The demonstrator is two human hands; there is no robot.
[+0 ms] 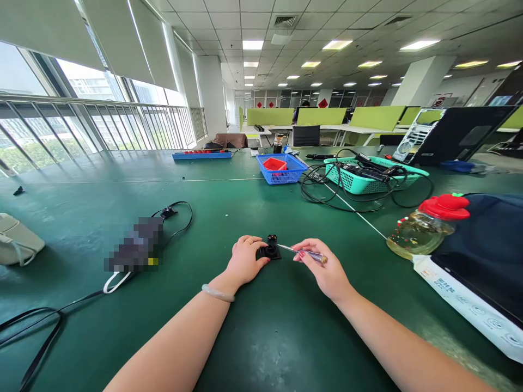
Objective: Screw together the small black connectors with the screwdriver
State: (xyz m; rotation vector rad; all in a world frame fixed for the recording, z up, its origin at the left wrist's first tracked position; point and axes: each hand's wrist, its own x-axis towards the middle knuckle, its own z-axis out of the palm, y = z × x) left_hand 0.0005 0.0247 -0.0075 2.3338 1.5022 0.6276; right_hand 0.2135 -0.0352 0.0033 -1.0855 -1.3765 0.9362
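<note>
On the green table in front of me lies a small black part with a round, lens-like piece [270,251]. My left hand [247,258] grips its left side, thumb and fingers around the edge. A little shiny dark round piece [272,238] sits just behind it. In my right hand [321,267] is a screwdriver [312,255] with a clear purplish handle, held between thumb and fingers. Its thin metal shaft points left, the tip close to the right side of the black part. Whether the tip touches it I cannot tell.
A blue basket [281,175] with a red tray stands ahead. Right of it is a teal basket [355,185] of black cables, some spilling out. A red-lidded bottle [425,231] and white packet [466,310] lie right. A blurred dark device [139,242] with a cord is left.
</note>
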